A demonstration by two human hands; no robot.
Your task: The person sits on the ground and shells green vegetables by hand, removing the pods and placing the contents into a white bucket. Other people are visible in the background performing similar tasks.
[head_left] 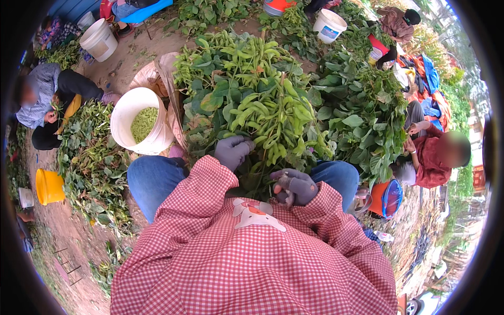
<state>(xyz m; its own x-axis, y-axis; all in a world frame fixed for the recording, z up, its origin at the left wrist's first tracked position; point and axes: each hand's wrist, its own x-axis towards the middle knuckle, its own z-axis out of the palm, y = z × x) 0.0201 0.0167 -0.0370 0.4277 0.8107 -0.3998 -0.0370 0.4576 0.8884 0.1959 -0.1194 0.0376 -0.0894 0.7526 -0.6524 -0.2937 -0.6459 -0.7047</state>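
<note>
In front of my knees lies a heap of green soybean plants (220, 96) with thick clusters of pods (287, 108). My left hand (235, 152), in a grey glove, is closed at the lower edge of a pod-laden stem bunch. Just right of it and lower, my right hand (296, 187) hovers between my knees with curled fingers. Its glove leaves fingertips bare, and whether something small is inside them is unclear. Left of the heap, a white plastic bucket (162, 134) tilts toward me, holding shelled green beans (145, 124).
A woven sack (169, 90) stands behind the bucket. More cut plants pile up at left (92, 157) and right (354, 114). Seated people work on both sides. An orange bucket (378, 199) sits near my right knee, a yellow bucket (50, 187) far left.
</note>
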